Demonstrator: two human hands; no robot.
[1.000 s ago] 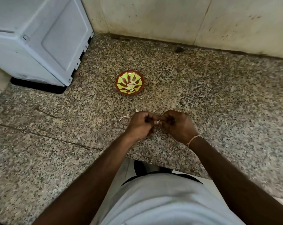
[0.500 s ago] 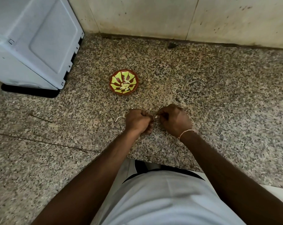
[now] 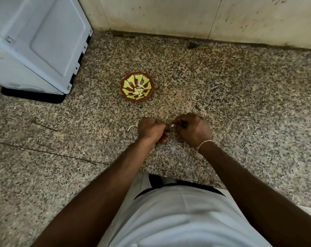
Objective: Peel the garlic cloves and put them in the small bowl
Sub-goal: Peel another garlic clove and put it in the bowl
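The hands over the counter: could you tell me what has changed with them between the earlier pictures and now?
Very little. The left hand and right hand have drawn slightly apart, and a sliver of the pale garlic clove now shows between them; both still pinch it, peeling. The small bowl, the cloves in it and the peel scrap on the counter stayed as they were.

Speckled stone counter; glossy bowl

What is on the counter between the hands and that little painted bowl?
In the head view, only bare speckled counter lies between the hands and the bowl; a pale peel scrap lies left of them.
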